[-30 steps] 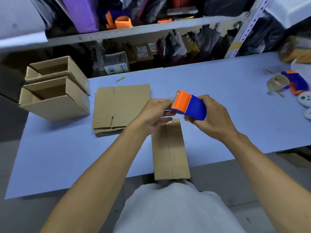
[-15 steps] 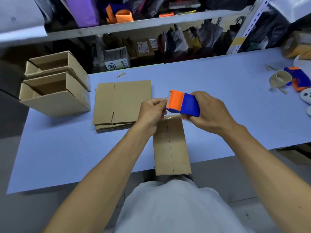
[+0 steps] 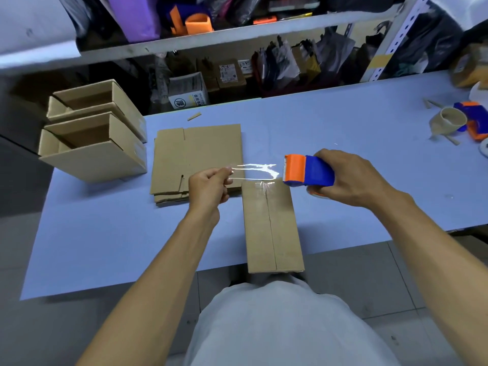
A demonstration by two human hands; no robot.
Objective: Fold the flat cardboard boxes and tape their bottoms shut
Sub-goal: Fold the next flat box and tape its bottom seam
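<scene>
Fingers [image 3: 343,165] clasp plastic dispenser [image 3: 307,170]; left fingers [image 3: 224,171] pinch glossy clear tape [image 3: 254,171].

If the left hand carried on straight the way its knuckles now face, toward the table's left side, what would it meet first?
Probably the stack of flat cardboard: the left hand, pinching the clear tape pulled from the dispenser, hangs over its right edge. If it passes above the stack, the folded boxes come next; height is unclear.
</scene>
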